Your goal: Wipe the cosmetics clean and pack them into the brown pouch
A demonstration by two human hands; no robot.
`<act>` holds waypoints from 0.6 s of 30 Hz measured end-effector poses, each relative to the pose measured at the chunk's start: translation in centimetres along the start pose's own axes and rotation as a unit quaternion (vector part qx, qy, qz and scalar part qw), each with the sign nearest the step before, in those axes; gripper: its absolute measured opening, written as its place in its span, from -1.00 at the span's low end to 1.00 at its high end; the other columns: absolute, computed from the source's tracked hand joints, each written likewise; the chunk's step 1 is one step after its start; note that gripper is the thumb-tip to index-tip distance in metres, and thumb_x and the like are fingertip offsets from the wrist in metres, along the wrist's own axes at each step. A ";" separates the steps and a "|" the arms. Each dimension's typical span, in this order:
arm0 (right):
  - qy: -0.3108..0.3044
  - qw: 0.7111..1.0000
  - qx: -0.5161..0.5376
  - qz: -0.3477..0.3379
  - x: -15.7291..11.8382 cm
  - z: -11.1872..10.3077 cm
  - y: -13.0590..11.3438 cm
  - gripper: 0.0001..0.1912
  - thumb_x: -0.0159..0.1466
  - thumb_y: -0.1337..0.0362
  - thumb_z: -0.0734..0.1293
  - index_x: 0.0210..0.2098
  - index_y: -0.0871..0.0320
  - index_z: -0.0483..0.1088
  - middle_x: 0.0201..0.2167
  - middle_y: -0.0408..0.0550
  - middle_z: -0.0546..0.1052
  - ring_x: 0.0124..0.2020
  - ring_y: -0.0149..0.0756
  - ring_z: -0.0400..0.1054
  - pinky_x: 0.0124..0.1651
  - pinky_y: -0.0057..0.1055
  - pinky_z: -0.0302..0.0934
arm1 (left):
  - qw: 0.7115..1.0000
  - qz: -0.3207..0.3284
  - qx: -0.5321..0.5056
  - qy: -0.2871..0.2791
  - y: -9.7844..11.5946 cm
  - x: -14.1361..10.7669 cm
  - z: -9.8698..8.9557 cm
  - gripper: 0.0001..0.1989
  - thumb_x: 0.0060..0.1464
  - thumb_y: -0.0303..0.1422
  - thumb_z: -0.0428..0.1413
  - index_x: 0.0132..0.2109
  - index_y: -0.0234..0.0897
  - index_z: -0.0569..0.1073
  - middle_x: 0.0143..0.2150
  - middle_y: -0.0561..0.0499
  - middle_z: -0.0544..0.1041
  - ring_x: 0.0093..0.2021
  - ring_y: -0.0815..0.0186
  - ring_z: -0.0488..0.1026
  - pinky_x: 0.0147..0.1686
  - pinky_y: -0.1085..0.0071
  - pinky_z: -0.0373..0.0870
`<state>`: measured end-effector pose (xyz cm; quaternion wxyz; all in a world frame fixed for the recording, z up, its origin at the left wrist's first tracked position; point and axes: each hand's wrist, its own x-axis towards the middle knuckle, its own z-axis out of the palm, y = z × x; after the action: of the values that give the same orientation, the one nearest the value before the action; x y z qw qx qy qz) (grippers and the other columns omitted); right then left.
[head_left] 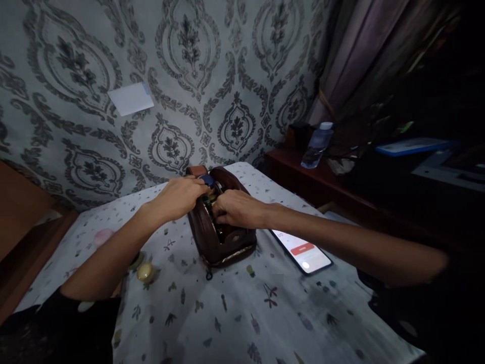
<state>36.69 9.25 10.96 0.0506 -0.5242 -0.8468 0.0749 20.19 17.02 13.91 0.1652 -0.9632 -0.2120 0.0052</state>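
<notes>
Head view, single entry.

Item: brown bag [231, 248], leather-like, lying on a patterned cloth [212, 323] below the papered wall [235, 65]; main zip undone, mouth open, front pocket zip facing the wearer. Tan strap [197, 171] at the far end.

Contents: blue round-topped item [206, 179] at the far part of the opening; the rest lies in shadow.

Left hand [185, 194]: palm down over the bag's left rim, fingers bent beside the blue top; whether they grip it or only steady the rim cannot be told.

Right hand [235, 208]: fingers curled down into the mouth; the tips are hidden, so any grasp there cannot be confirmed.

Handling: sides look soft and likely to fold inward; probably middling in weight with its contents. Best held by the rim beside the zip. The blue top looks smooth and perhaps slippery; take it around its edge.

Nearby: lit phone [308, 255], right of the bag; yellowish round object [146, 273] and pink round object [103, 236], left.
</notes>
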 end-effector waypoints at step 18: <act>0.030 0.999 -0.004 0.013 -0.8 -0.2 -0.8 -0.85 0.24 0.42 0.33 -0.37 0.18 0.56 -0.38 -0.03 0.61 -0.29 -0.25 0.47 -0.33 -0.45 0.07 | 0.968 -0.075 -0.123 0.207 -0.1 -6.9 0.7 -0.51 0.08 -0.63 -0.15 0.05 -0.22 0.49 0.06 -0.04 0.52 -0.02 0.23 0.50 -0.08 0.33 0.43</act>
<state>36.37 8.21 11.30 0.0730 -0.5374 -0.8383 0.0560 13.82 14.54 12.83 0.0853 -0.9376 -0.2443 -0.2324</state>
